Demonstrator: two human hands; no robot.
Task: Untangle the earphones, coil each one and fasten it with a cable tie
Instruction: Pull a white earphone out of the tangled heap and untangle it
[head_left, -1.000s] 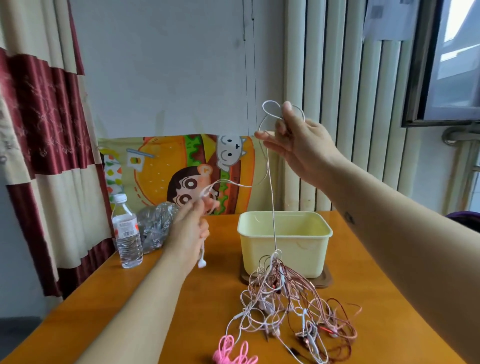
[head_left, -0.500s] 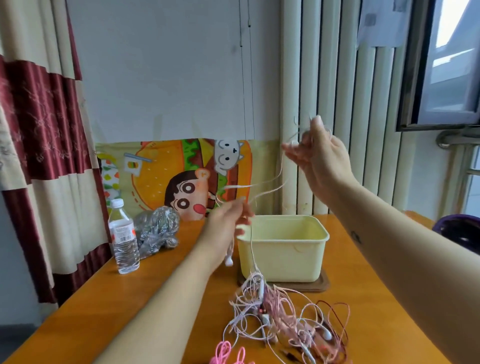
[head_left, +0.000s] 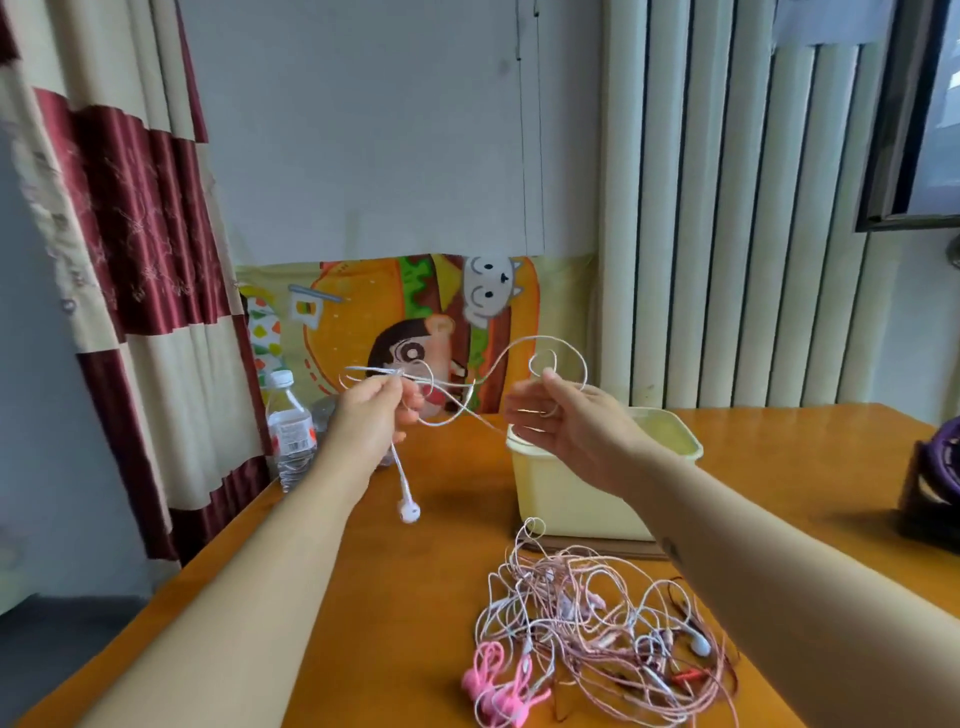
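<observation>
Nearest, on the table, lie pink ties, touching the left edge of a tangle of pinkish and white earphones. A white bud shows on the tangle's right side.

Above the table, past the tangle, both hands hold one white earphone up in the air, apart from the tangle. The left hand is clenched on it, pinching several strands together between thumb and fingertips. One strand drops from this hand and ends in an earbud that hangs just above the table. The right hand has its palm turned to the left and its fingers loosely curled. The cable arcs across from the left hand, loops by the raised thumb and hooks round a finger. How firmly this hand grips it I cannot tell.

Behind the right hand stands a pale yellow tub on a dark mat. To the left, behind the left wrist, is a water bottle. A dark purple thing sits at the table's right edge.

Farthest, a cartoon burger poster leans on the wall. A red and cream curtain hangs on the left, and vertical blinds and a window are on the right.
</observation>
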